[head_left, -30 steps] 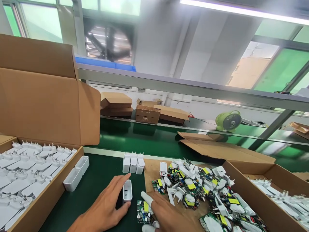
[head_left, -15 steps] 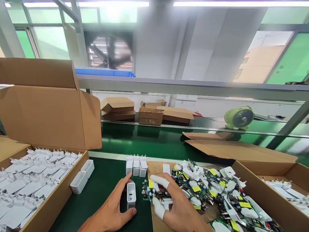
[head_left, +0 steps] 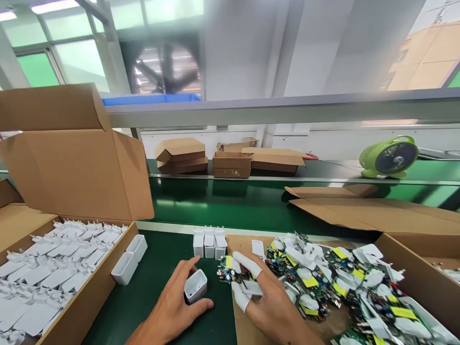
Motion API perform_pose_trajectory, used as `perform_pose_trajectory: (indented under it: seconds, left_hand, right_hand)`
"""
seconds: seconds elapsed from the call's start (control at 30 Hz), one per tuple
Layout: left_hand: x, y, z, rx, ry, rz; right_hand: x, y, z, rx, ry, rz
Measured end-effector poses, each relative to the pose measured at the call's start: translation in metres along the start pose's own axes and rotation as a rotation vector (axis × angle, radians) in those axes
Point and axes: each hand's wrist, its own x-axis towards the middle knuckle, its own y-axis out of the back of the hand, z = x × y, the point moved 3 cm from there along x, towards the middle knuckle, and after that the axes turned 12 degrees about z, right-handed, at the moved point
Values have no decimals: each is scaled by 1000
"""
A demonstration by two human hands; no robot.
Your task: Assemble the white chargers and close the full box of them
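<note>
My left hand (head_left: 181,299) curves around a small white charger housing (head_left: 196,286), its thumb and fingers on either side. The housing is tilted, and its open end shows a hollow inside. My right hand (head_left: 264,297), with white finger cots on thumb and forefinger, pinches a green circuit board (head_left: 225,269) carrying a yellow-wrapped part. The board's end points left toward the housing, a short gap apart. Behind the hands, several white housings (head_left: 209,243) stand in a row. To the right lies a heap of circuit boards (head_left: 312,278) with white plastic parts attached.
A cardboard box (head_left: 89,287) at left holds rows of white chargers (head_left: 46,280). Two empty white shells (head_left: 124,268) sit against its side. Another cardboard box (head_left: 413,258) stands at right. Farther back are a green conveyor belt (head_left: 215,203), flattened cardboard (head_left: 359,213) and a green fan (head_left: 390,155).
My left hand has tipped the housing, so its hollow inside shows more. My right hand still pinches the board. The camera view has shifted a little.
</note>
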Motion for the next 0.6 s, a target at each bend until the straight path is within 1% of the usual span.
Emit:
perform_pose_trajectory:
  seconds: [0.07,0.13,0.17,0.2,0.23,0.3,0.37,0.47,0.53,0.6]
  left_hand:
    - [-1,10,7,56,-125,98]
    - [-6,19,16,83,-317,236]
    - [-10,21,22,76,-420,284]
    - [-16,21,27,58,-515,308]
    - [-21,19,31,36,-594,307]
    - [-30,11,39,29,-711,289]
    - [-33,3,44,82,-744,327]
    - [-27,0,46,175,-676,392]
    - [-21,1,45,176,-651,361]
    - [-18,4,43,112,-657,313]
  right_hand:
    - [0,2,-4,-38,39,15]
    - [-1,2,-7,-66,64,1]
    - [-3,1,-8,-74,66,-16]
    - [-5,-1,-8,-78,59,-38]
    - [-7,-2,-7,-78,46,-66]
    - [-11,-5,-6,-73,24,-113]
    - [-12,-5,-9,-57,27,-135]
    - [-8,-1,-21,-17,44,-139]
    - [-6,2,-32,-11,30,-150]
    - [-4,6,-41,-8,14,-148]
